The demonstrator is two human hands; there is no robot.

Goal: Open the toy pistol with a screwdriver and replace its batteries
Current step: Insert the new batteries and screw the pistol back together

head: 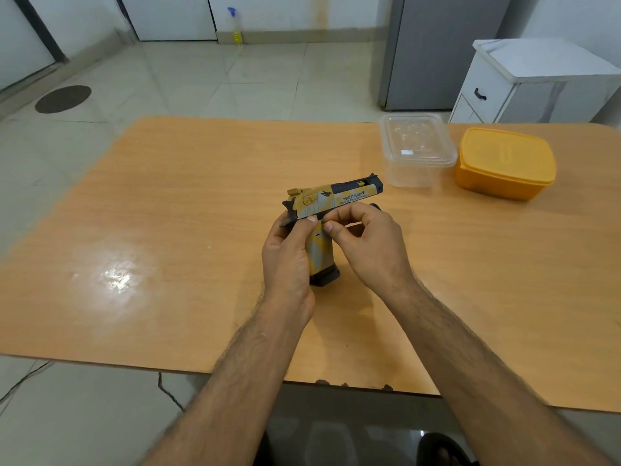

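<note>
The toy pistol (336,196) is yellow, grey and black, held above the middle of the wooden table (168,213) with its barrel pointing right and its grip pointing down toward me. My left hand (289,260) grips the back of the pistol's handle. My right hand (366,243) has its fingers curled at the trigger area, thumb and forefinger pinching there against the pistol's side. Whether they pinch a small part I cannot tell. No screwdriver or batteries show in the head view.
A clear lidded plastic box (416,149) and a yellow lidded box (504,163) stand at the table's far right. Beyond are a white cabinet (524,82), a grey fridge (437,52) and a spray bottle (235,26) on the tiled floor.
</note>
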